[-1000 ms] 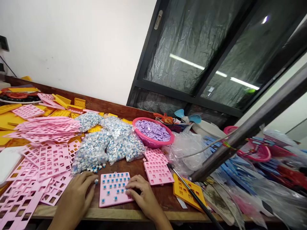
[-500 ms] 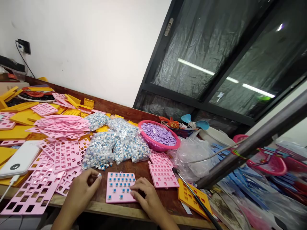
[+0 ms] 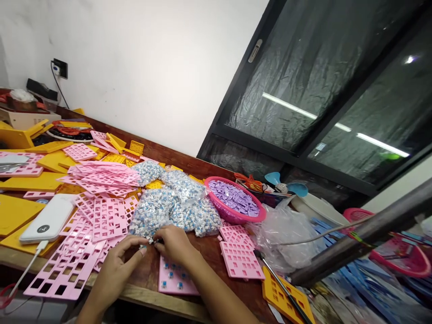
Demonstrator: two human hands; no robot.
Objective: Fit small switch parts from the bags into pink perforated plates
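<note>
My left hand is closed at the table's front, with a small blue-and-white keyboard switch between thumb and forefinger. My right hand has its fingers bent down at loose switches in front of the clear bags; what its fingertips hold, if anything, is hidden. Under my right forearm lies a pink keyboard plate with blue switches set in it, its right and upper parts covered. Bags full of blue-and-white switches lie just beyond both hands.
Pink cut-out plates lie piled on the left, beside a white power bank with a cable. A pink basket of purple pieces stands behind. On the right are more pink plates, a yellow plate and a black rod.
My right hand has left the pink plate and moved up and left to the loose switches. My left hand stays at its spot, holding a switch. The view has shifted slightly left.
</note>
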